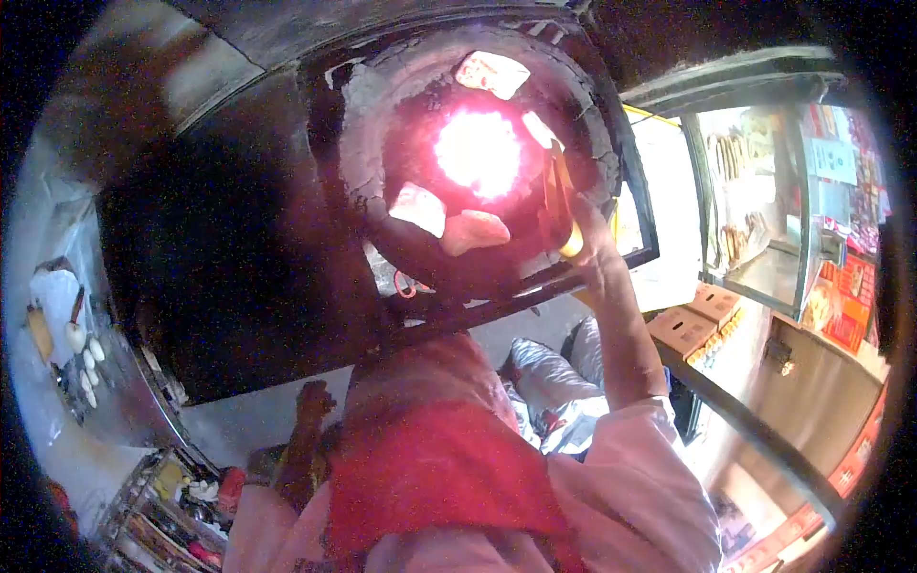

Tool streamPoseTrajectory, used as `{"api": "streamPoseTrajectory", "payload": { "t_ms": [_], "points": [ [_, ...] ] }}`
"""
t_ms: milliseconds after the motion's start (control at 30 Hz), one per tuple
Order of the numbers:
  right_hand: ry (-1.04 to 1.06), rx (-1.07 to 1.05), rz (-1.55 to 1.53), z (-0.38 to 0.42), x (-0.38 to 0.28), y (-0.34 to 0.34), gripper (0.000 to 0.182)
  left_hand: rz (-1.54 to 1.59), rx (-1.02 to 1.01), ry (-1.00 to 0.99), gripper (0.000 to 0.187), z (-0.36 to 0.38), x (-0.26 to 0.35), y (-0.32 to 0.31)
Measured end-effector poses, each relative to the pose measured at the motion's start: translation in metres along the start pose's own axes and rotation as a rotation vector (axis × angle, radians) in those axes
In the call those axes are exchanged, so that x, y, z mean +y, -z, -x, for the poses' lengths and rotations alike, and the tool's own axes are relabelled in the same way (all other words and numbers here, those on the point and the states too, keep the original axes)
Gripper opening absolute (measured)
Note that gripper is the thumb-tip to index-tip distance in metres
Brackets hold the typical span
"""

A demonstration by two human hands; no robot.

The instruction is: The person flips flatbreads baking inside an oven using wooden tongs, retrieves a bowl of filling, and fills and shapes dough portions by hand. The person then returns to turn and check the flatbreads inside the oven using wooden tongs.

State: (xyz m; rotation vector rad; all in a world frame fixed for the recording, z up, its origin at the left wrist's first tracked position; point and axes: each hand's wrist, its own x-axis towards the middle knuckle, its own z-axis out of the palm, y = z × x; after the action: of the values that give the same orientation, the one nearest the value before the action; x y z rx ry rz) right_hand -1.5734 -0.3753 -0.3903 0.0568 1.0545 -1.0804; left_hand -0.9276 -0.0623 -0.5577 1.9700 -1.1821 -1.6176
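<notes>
At lower centre-left of the frame the left hand hangs low, its grip impossible to tell. Upper centre glows the clay oven, flatbreads stuck inside. The right hand, arm raised, grasps a yellow pad at the oven's right rim.

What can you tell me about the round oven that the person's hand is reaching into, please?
The oven is a round clay-looking pit with a thick, cracked, dark rim set in a dark top. Its bottom glows bright pinkish-white. Several pale flatbreads cling to the inner wall. The person's right hand reaches over the right rim, touching a bread there; whether it grips is unclear.
</notes>
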Motion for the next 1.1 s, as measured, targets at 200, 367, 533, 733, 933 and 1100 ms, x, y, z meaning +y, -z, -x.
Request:
{"api": "streamPoseTrajectory", "payload": {
  "t_ms": [200, 367, 533, 733, 933, 1100],
  "points": [
    [0.294, -0.027, 0.287, -0.036, -0.038, 0.012, 0.021, 0.030, -0.039, -0.107, 0.025, -0.007, 0.005, 0.006],
    [0.274, -0.134, 0.537, -0.006, -0.063, 0.044, 0.063, 0.507, 0.147, 0.491, 0.027, 0.003, 0.008, 0.000],
    [0.356, 0.517, 1.688, 0.020, -0.098, 0.001, 0.066, 0.310, 0.024, 0.180, 0.027, 0.007, -0.035, -0.006],
    [0.689, 0.517, 2.498, -0.065, -0.157, -0.009, 0.056, 0.221, 0.021, 0.120, 0.027, 0.029, 0.055, -0.015],
    [0.497, 0.373, 2.825, -0.130, -0.163, -0.091, 0.053, 0.309, 0.069, 0.248, 0.023, 0.079, 0.043, -0.014],
    [0.748, 0.206, 3.099, -0.174, -0.155, -0.047, 0.057, 0.290, 0.061, 0.190, 0.022, 0.093, 0.026, -0.023]
  ]
}}
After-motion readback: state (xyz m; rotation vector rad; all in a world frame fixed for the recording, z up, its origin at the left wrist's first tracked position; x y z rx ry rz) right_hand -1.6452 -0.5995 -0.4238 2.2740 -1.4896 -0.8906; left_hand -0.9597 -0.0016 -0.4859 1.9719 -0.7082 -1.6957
